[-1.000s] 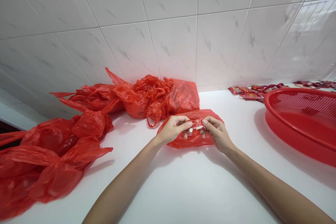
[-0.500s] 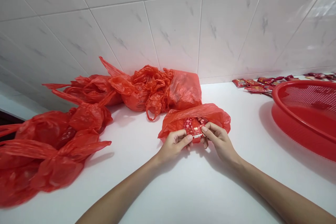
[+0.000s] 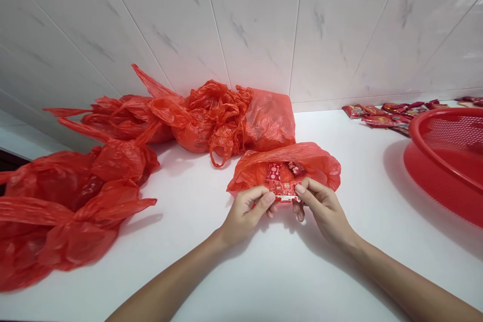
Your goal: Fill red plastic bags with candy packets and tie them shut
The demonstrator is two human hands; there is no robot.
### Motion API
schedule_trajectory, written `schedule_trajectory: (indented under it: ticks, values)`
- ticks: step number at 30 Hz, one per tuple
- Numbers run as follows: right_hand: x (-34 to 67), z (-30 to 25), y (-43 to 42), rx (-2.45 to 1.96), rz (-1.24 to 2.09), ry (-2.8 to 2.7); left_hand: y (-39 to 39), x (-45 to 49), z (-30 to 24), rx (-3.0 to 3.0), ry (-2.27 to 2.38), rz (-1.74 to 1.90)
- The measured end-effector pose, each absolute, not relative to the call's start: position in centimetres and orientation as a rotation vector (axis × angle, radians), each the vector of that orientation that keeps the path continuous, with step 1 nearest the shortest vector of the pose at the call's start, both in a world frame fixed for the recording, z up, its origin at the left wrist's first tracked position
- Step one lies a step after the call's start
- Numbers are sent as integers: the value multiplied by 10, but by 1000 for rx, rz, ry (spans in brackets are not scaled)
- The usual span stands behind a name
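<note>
Between my left hand and my right hand, a small red packet with gold patterning and a white lower edge is pinched at its two ends. My thumbs rest on its front, and some fingers curl underneath out of sight. Just behind it lies a red plastic bag, its mouth open toward me. Inside the mouth I see a red packet with pale round marks and a darker red wrapped packet. How much more the bag holds is hidden.
Several knotted red plastic bags sit along the left, and more bunched bags stand against the tiled wall. On the right is a red mesh basket. Red packets lie behind it on the white tabletop.
Both hands keep their pinch on the red packet, which shows more of its patterned face. The view has shifted slightly; the bags and basket otherwise look unmoved.
</note>
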State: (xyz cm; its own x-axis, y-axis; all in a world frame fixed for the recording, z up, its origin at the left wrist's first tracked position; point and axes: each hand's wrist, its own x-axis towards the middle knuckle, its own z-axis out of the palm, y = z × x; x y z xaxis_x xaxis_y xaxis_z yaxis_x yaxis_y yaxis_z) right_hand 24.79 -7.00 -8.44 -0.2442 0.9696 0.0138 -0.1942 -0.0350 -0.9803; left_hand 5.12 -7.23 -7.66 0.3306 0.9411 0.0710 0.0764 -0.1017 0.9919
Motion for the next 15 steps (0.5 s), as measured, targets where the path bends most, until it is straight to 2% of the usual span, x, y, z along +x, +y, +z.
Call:
schedule_trajectory:
  ticks: [15]
  values:
    - [247, -81, -74, -1002, 1439, -1247, -74, 49, -75, 1611, 998, 984]
